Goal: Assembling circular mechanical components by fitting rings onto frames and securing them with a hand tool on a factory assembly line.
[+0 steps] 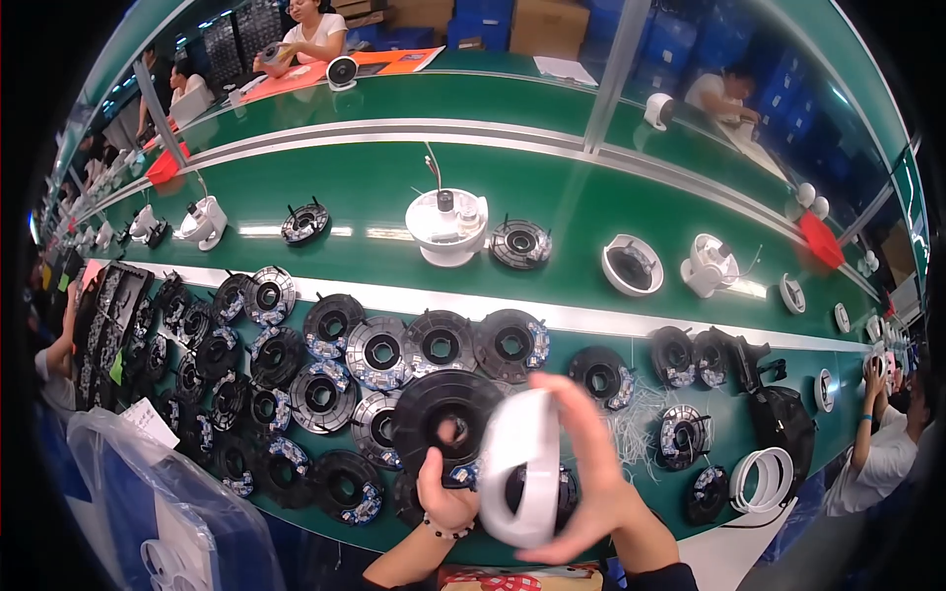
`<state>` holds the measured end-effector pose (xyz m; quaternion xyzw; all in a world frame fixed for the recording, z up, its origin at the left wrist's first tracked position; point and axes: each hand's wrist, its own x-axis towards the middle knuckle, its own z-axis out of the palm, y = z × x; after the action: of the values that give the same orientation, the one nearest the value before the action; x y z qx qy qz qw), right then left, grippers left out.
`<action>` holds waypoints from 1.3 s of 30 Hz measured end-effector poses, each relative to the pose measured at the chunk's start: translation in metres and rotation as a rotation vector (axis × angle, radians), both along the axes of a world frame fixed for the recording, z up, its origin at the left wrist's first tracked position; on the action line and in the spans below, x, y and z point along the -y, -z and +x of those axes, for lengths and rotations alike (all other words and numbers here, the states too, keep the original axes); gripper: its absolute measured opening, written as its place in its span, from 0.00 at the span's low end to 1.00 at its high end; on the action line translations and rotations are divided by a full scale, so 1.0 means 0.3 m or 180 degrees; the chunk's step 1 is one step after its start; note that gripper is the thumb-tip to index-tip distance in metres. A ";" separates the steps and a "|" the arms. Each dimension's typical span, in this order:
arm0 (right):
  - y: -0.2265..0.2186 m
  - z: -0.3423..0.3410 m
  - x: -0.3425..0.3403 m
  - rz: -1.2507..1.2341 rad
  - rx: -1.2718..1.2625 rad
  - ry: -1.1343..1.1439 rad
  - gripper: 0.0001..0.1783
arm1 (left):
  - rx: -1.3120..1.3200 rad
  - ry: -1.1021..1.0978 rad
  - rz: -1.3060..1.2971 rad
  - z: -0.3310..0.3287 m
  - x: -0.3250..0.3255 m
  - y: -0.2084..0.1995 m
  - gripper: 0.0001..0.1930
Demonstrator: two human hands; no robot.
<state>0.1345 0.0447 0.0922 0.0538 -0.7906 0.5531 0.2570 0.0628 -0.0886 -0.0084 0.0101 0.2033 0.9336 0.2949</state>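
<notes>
A black round disc (419, 409) with a hole at its centre is held by my left hand (448, 497), thumb on its near edge. A bit of finger shows through the hole. Fingers and thumb of my right hand (596, 468) wrap around a white ring-shaped plastic housing (503, 458), tilted and blurred by motion. The housing is just right of the disc; whether they touch I cannot tell. Beneath both, similar black discs with blue circuit boards (345, 483) lie on the green bench (591, 532), partly hidden by my hands.
Beyond a pale rail, a green line (562, 266) carries a white round base with wires (446, 227) and other white units. White strips (641, 424), stacked white rings (761, 481) and a black bag (783, 424) lie right. A plastic-wrapped bin (177, 512) stands left. Other people sit around.
</notes>
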 end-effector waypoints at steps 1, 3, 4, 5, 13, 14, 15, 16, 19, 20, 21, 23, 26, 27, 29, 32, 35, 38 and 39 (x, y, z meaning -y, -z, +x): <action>0.015 0.016 0.014 -0.1263 -0.0026 0.0016 0.65 | -0.0573 -0.0488 -0.0179 -0.007 -0.016 -0.018 0.21; 0.067 0.069 0.036 -0.3539 0.0006 -0.0130 0.67 | -0.1397 -0.1205 -0.0721 -0.011 -0.046 -0.029 0.22; 0.102 0.069 0.059 -0.3974 -0.0001 -0.0225 0.65 | -0.1396 -0.1199 -0.0721 -0.008 -0.053 -0.027 0.22; 0.111 0.070 0.088 -0.4210 0.0092 -0.0230 0.63 | -0.1897 -0.1452 -0.1347 0.000 -0.054 -0.026 0.23; 0.140 0.047 0.126 -0.3165 0.0197 0.0464 0.66 | -0.2501 -0.0181 -0.0950 0.020 -0.036 -0.068 0.48; 0.134 0.040 0.129 -0.2936 0.0183 0.0491 0.67 | -0.2710 0.0152 -0.1058 0.009 -0.028 -0.068 0.48; 0.135 0.032 0.130 -0.2787 0.0047 0.0395 0.69 | -0.3602 0.0470 -0.1592 -0.022 -0.017 -0.083 0.48; 0.152 0.030 0.125 -0.2395 -0.0123 0.0243 0.68 | -0.3590 0.0499 -0.1577 -0.037 0.003 -0.085 0.48; 0.107 0.038 0.083 -0.0721 0.0373 0.0346 0.66 | -0.1341 0.1731 -0.0001 -0.042 0.084 -0.083 0.45; 0.090 0.034 0.076 -0.0420 0.0542 0.0421 0.65 | -0.1065 0.1820 0.0499 -0.064 0.087 -0.056 0.47; 0.071 0.028 0.075 -0.0077 0.0667 0.0480 0.64 | -0.1189 0.1766 0.0226 -0.072 0.084 -0.047 0.48; 0.060 0.018 0.078 0.0256 0.0790 0.0511 0.64 | -0.1198 0.1666 0.0197 -0.081 0.067 -0.036 0.48; 0.064 0.005 0.073 0.0672 0.0900 0.0628 0.64 | -0.0393 0.1820 -0.0680 -0.112 0.086 -0.090 0.40; 0.069 0.004 0.064 0.0564 0.0858 0.0571 0.63 | 0.0071 0.1849 0.0422 -0.123 0.076 -0.049 0.37; 0.073 0.016 0.047 -0.0088 0.0747 0.0377 0.62 | -0.0129 0.1744 -0.0289 -0.114 0.059 -0.093 0.40; 0.101 0.050 0.025 -0.2074 0.0338 -0.0085 0.61 | -0.0177 0.1632 0.0518 -0.110 0.057 -0.026 0.45; 0.144 0.066 0.049 -0.2074 0.0573 0.0182 0.61 | -0.0389 0.1445 0.0420 -0.082 0.019 -0.055 0.47; 0.178 0.058 0.088 -0.1574 0.0927 0.0486 0.62 | -0.0556 0.1143 -0.0601 -0.041 -0.007 -0.079 0.49; 0.184 0.053 0.097 -0.1397 0.0873 0.0556 0.62 | -0.0650 0.1083 -0.0664 -0.028 -0.013 -0.082 0.49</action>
<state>0.1503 0.0157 0.0369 -0.1470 -0.6809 0.6891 0.1997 0.0543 -0.0846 0.0161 0.1082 0.3229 0.8384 0.4256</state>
